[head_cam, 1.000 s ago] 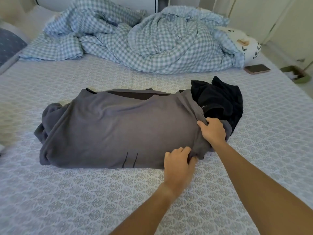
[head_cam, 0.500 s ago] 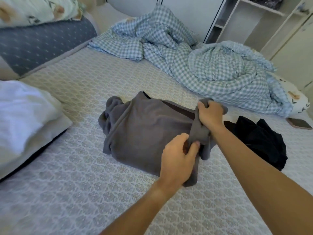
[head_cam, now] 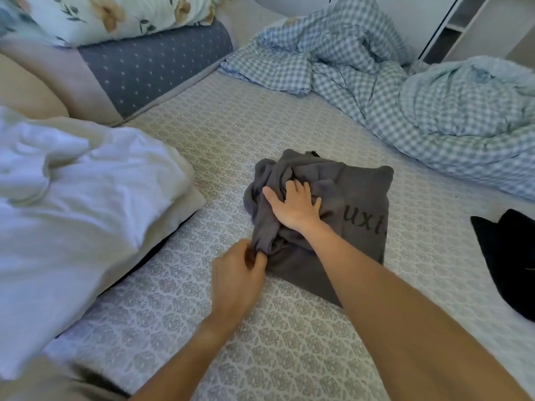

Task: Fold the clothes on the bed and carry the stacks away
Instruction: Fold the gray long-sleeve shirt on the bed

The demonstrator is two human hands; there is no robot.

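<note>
A grey garment [head_cam: 356,204] with dark lettering lies folded over in the middle of the patterned bed sheet [head_cam: 289,342]. My left hand [head_cam: 236,280] pinches the garment's near-left corner between thumb and fingers. My right hand [head_cam: 295,205] rests flat on the bunched left part of the garment, fingers spread and pressing down. A black garment [head_cam: 509,264] lies crumpled at the right edge of the view, apart from the grey one.
A white pillow [head_cam: 81,212] lies to the left. A blue checked duvet [head_cam: 405,91] is heaped along the far side. A grey dotted cushion [head_cam: 156,65] and a floral pillow [head_cam: 115,15] sit at the far left. White shelving [head_cam: 463,27] stands behind.
The grey garment's right side has been folded over to the left, halving its width. My right hand went from lifting the edge to pressing on top. The view swung left.
</note>
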